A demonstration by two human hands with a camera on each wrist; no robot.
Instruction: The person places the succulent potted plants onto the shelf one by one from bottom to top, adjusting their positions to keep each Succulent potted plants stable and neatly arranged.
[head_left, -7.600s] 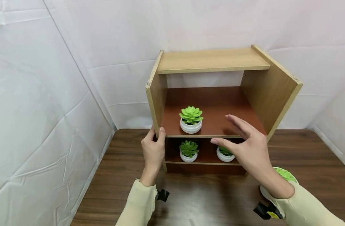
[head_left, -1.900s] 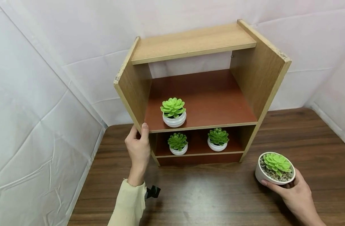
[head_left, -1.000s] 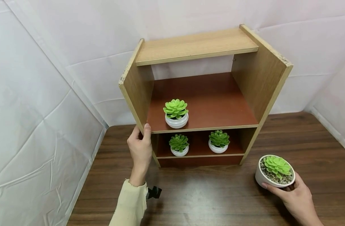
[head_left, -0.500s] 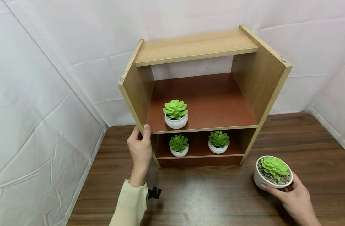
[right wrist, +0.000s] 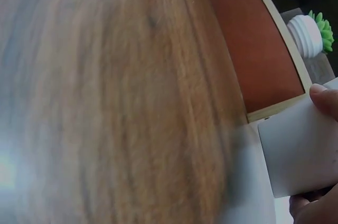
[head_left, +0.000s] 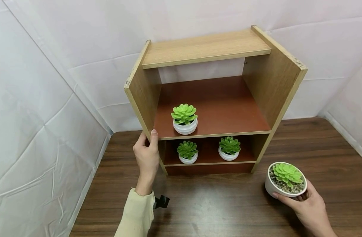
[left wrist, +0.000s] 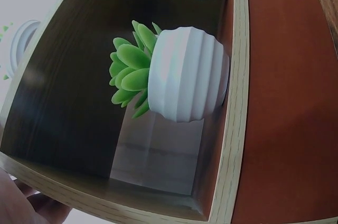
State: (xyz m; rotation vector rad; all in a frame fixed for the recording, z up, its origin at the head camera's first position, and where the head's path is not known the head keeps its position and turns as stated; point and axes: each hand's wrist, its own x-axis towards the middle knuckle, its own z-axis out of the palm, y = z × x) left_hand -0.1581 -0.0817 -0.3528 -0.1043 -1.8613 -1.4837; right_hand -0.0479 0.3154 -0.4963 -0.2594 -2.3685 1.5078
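My left hand (head_left: 146, 154) grips the front edge of the left side panel of a small wooden shelf unit (head_left: 287, 85), thumb on the inner side. At the right, my right hand (head_left: 311, 205) holds a large white pot (head_left: 272, 187) with a green succulent (head_left: 287, 174) set in gravel. Its thumb lies on the near side, the other fingers partly hidden behind the pot. Whether the pot touches the table cannot be told. On the red-brown upper board stands one small potted succulent (head_left: 185, 126). Below it are two more, a left one (head_left: 188, 159) and a right one (head_left: 229, 155).
The unit stands on a dark wood table (head_left: 210, 204) against white cloth walls (head_left: 80, 39). A light wood top board (head_left: 204, 49) bridges its side panels. A black strap piece (head_left: 162, 201) sits by the left sleeve (head_left: 137, 210).
Earlier the right hand hovered open before the shelf; since then it has taken hold of the large potted succulent. Over the last second that pot shifts slightly left. The left hand keeps its grip.
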